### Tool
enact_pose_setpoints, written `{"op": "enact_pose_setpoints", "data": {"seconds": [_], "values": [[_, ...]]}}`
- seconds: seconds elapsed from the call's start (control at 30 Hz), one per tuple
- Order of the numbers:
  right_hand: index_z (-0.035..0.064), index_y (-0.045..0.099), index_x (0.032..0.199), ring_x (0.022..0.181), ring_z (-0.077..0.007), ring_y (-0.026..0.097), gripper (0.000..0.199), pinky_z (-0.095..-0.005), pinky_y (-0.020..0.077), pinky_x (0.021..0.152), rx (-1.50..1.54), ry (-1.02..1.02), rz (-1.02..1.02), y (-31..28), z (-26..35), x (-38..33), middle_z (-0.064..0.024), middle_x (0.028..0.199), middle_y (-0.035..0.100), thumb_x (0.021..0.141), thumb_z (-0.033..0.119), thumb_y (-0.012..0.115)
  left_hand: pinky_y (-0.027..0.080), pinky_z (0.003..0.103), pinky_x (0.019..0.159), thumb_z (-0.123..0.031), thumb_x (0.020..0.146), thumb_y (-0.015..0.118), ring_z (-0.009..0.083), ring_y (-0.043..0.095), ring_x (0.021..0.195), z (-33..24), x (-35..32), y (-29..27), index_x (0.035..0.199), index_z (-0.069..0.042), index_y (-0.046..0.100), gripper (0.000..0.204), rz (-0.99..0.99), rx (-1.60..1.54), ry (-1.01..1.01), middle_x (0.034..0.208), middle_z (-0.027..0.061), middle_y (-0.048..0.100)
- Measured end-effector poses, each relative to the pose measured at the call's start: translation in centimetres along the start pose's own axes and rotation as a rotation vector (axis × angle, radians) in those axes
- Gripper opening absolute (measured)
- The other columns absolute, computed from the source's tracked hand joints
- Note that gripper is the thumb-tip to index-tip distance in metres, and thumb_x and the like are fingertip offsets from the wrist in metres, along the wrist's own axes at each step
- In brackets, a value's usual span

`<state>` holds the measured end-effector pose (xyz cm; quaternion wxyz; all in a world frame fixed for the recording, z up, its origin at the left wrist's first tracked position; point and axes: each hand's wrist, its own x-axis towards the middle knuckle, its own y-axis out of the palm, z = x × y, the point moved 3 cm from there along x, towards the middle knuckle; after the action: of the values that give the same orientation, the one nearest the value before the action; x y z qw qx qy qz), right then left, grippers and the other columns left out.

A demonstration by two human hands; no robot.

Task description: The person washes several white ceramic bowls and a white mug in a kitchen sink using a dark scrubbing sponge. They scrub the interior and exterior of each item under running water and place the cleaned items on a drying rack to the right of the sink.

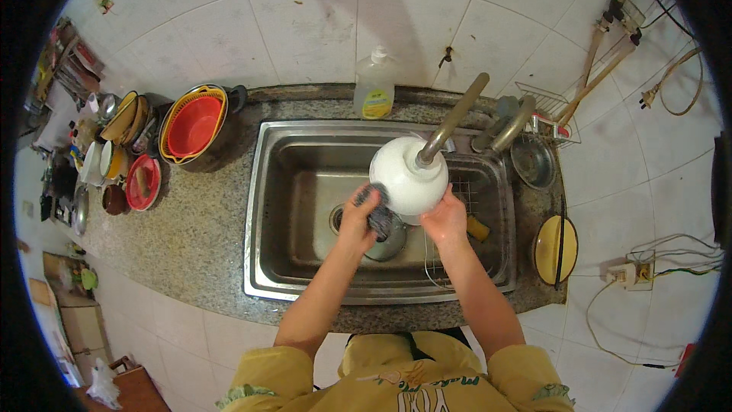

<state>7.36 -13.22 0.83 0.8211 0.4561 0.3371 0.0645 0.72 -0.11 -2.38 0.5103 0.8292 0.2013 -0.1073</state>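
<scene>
Above the sink [293, 133], a white bowl [402, 183] is tilted with its rounded outside and foot ring toward me. My right hand [446, 221] grips its lower right edge, fingers mostly hidden beneath. My left hand [355, 220] is closed on a dark grey scouring pad [379, 223], which is at the bowl's lower left side. The metal tap spout [456, 118] hangs over the bowl, its end by the foot ring. On the sink floor below the pad lies a greyish round dish [390, 246], partly covered by my left hand.
Inside the sink are a wire rack [433, 267] and a yellow sponge [478, 229]. Behind it stands a clear soap bottle [375, 84]. On the right are a metal bowl [532, 164] and a yellow dish [547, 250] with dark chopsticks across it. A pot [210, 159] holding a red basin stands left.
</scene>
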Motion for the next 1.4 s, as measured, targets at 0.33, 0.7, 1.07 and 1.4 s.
{"op": "enact_pose_setpoints", "data": {"seconds": [0.33, 0.7, 1.07, 1.4], "values": [[0.0047, 0.036, 0.120, 0.116, -0.0249, 0.035, 0.042, -0.0427, 0.0235, 0.098, -0.051, -0.036, 0.037, -2.2, 0.5, 0.7, -0.0081, 0.124, 0.040, 0.090, 0.034, 0.031, 0.045, 0.034, 0.074, -0.014, 0.073, 0.065, 0.0196, 0.055, 0.086, -1.9, 1.8, 1.4, 0.117, -0.006, 0.042, 0.051, -0.040, 0.165, -0.195, 0.098, 0.0087, 0.056], [0.0060, 0.043, 0.112, 0.107, -0.0205, 0.043, 0.034, -0.0400, 0.0308, 0.093, -0.125, -0.137, 0.077, -2.1, 1.1, 0.8, -0.0045, 0.115, 0.047, 0.088, 0.030, 0.041, 0.042, 0.034, 0.079, -0.014, 0.075, 0.060, 0.0189, 0.050, 0.096, 0.6, 0.6, 0.9, 0.126, -0.015, 0.034, 0.058, 0.104, 0.066, -0.106, 0.111, 0.0030, 0.050], [0.0009, 0.054, 0.098, 0.086, -0.0135, 0.051, 0.030, -0.0275, 0.0391, 0.077, -0.606, -0.338, 0.035, 0.0, 0.9, -0.1, -0.0044, 0.095, 0.056, 0.087, 0.027, 0.045, 0.037, 0.030, 0.084, -0.036, 0.081, 0.054, 0.0198, 0.049, 0.094, -1.8, 3.4, 0.0, 0.106, -0.008, 0.051, 0.038, -0.137, 0.223, -0.072, 0.102, 0.0046, 0.052], [-0.0010, 0.057, 0.072, 0.056, -0.0052, 0.038, 0.034, -0.0221, 0.0324, 0.051, -1.213, -0.622, 0.010, 1.2, 1.9, 0.1, 0.0036, 0.061, 0.048, 0.087, 0.028, 0.046, 0.037, 0.034, 0.084, -0.025, 0.068, 0.065, 0.0294, 0.048, 0.098, -4.4, 0.6, 5.4, 0.115, -0.004, 0.044, 0.055, 0.526, 1.361, 0.899, 0.107, 0.0135, 0.048]]}}
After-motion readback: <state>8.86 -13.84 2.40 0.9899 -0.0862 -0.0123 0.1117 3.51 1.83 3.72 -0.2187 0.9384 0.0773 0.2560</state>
